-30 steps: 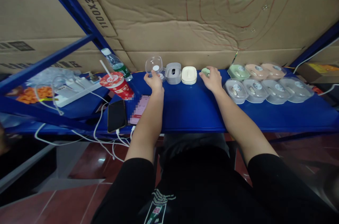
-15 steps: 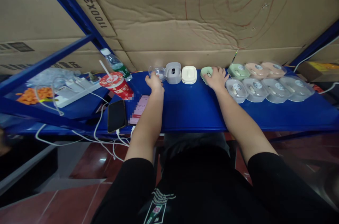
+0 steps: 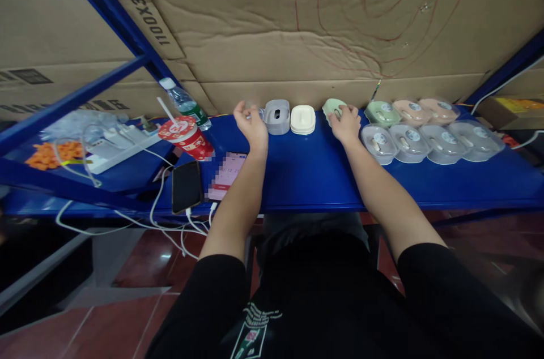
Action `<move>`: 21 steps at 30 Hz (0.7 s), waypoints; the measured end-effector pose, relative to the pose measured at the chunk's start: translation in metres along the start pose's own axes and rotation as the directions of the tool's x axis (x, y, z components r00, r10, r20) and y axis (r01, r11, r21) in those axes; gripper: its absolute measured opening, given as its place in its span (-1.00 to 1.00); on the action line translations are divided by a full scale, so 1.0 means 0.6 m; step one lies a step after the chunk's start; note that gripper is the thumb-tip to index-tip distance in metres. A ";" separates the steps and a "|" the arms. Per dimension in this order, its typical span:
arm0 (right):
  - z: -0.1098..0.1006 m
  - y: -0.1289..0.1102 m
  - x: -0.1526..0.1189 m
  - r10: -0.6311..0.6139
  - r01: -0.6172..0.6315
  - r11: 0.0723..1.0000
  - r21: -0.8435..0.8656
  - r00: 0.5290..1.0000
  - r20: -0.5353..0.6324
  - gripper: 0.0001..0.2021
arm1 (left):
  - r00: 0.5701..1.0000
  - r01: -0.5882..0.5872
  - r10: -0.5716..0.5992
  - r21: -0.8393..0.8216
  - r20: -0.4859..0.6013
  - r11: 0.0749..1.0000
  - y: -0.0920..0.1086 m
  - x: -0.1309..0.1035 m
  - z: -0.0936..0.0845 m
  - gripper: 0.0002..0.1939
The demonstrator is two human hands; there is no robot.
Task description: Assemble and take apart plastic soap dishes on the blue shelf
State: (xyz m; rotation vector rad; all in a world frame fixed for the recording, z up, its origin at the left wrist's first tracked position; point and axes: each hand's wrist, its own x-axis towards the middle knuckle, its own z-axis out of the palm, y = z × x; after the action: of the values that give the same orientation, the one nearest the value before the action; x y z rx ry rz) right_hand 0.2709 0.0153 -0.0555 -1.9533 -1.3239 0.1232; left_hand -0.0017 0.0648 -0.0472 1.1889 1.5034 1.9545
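My left hand [image 3: 253,125] is raised at the back of the table, its fingers curled around a clear plastic lid [image 3: 260,113] that it largely hides. Close to its right stand a grey container [image 3: 277,121] with a dark slot on top and a cream square container [image 3: 303,119]. My right hand [image 3: 347,123] grips the right side of a pale green container [image 3: 331,107] with a scalloped rim. Its thumb reaches over the rim, and a small dark-edged detail shows by the fingers.
Lidded grey boxes [image 3: 410,144], a green one [image 3: 383,114] and two peach ones [image 3: 412,112] stand on the right. A red cup [image 3: 189,140], a water bottle [image 3: 187,104], two phones [image 3: 187,186] with cables and a power strip [image 3: 123,146] occupy the left. Cardboard [image 3: 263,53] backs the table.
My left hand has turned upward and lifted slightly at the clear lid. My right hand's fingers have drawn closer together on the green container, which stays about where it was.
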 end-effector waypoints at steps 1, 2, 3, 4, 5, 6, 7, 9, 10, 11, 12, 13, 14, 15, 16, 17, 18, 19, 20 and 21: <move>0.000 -0.002 0.003 0.003 -0.001 0.998 0.068 0.999 -0.032 -0.42 | 0.994 -0.059 0.056 0.030 0.089 0.998 0.005 -0.011 0.002 -0.65; 0.000 -0.005 0.006 0.006 0.004 0.989 0.148 0.998 -0.064 -0.42 | 0.973 -0.130 0.115 0.063 0.198 0.990 0.011 -0.025 0.004 -0.69; 0.001 -0.009 0.009 0.009 0.012 0.971 0.240 0.996 -0.090 -0.41 | 0.933 -0.210 0.170 0.094 0.318 0.973 0.018 -0.041 0.005 -0.71; 0.003 -0.014 0.009 0.011 0.024 0.941 0.338 0.995 -0.101 -0.37 | 0.874 -0.296 0.217 0.120 0.435 0.948 0.025 -0.058 0.007 -0.73; 0.006 -0.020 0.008 0.009 0.032 0.900 0.435 0.996 -0.093 -0.30 | 0.799 -0.382 0.254 0.136 0.545 0.914 0.031 -0.076 0.008 -0.72; 0.009 -0.027 0.003 0.001 0.035 0.852 0.523 0.998 -0.068 -0.22 | 0.723 -0.459 0.281 0.135 0.631 0.878 0.037 -0.094 0.010 -0.71; 0.013 -0.035 -0.004 -0.015 0.031 0.802 0.597 0.999 -0.032 -0.14 | 0.652 -0.519 0.307 0.113 0.693 0.847 0.042 -0.111 0.012 -0.68; 0.022 -0.052 -0.023 -0.052 0.013 0.724 0.689 0.998 0.036 -0.05 | 0.551 -0.580 0.347 0.050 0.759 0.813 0.049 -0.137 0.016 -0.67; 0.026 -0.061 -0.035 -0.065 0.008 0.700 0.714 0.997 0.052 -0.05 | 0.528 -0.590 0.361 0.026 0.769 0.807 0.051 -0.145 0.018 -0.71; 0.030 -0.068 -0.045 -0.074 0.008 0.681 0.733 0.996 0.058 -0.07 | 0.520 -0.593 0.371 0.013 0.769 0.805 0.053 -0.151 0.020 -0.77; 0.034 -0.076 -0.055 -0.080 0.007 0.662 0.750 0.995 0.062 -0.09 | 0.521 -0.593 0.376 0.008 0.766 0.805 0.054 -0.154 0.021 -0.83; 0.037 -0.081 -0.063 -0.082 0.007 0.645 0.764 0.995 0.060 -0.12 | 0.526 -0.592 0.381 0.006 0.760 0.806 0.054 -0.154 0.021 -0.87; 0.038 -0.086 -0.068 -0.079 0.008 0.635 0.772 0.995 0.055 -0.14 | 0.530 -0.592 0.387 0.003 0.755 0.806 0.054 -0.153 0.021 -0.90; 0.038 -0.089 -0.071 -0.073 0.012 0.636 0.772 0.996 0.045 -0.16 | 0.534 -0.591 0.392 -0.001 0.750 0.807 0.054 -0.150 0.021 -0.90; 0.037 -0.090 -0.071 -0.068 0.023 0.647 0.762 0.997 0.028 -0.17 | 0.538 -0.587 0.394 -0.005 0.745 0.810 0.053 -0.148 0.020 -0.90; 0.034 -0.089 -0.069 -0.067 0.041 0.666 0.745 0.998 0.005 -0.17 | 0.543 -0.581 0.391 -0.004 0.743 0.814 0.053 -0.146 0.020 -0.89; 0.030 -0.087 -0.065 -0.071 0.065 0.686 0.725 0.997 -0.021 -0.18 | 0.552 -0.574 0.383 0.004 0.741 0.819 0.052 -0.144 0.019 -0.88; 0.026 -0.084 -0.060 -0.079 0.090 0.702 0.706 0.996 -0.048 -0.18 | 0.564 -0.568 0.371 0.020 0.737 0.823 0.051 -0.142 0.018 -0.86; 0.021 -0.079 -0.053 -0.084 0.112 0.712 0.693 0.994 -0.074 -0.19 | 0.577 -0.565 0.358 0.041 0.734 0.824 0.050 -0.141 0.018 -0.85; 0.017 -0.073 -0.046 -0.078 0.123 0.716 0.688 0.992 -0.095 -0.20 | 0.589 -0.566 0.347 0.065 0.730 0.822 0.049 -0.140 0.017 -0.85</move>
State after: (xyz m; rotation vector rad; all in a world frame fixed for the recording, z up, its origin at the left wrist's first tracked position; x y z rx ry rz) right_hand 0.2202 0.0052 -0.0439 -1.2235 -1.1159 0.4418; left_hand 0.0588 -0.0012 -0.0515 2.3312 1.1336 1.2470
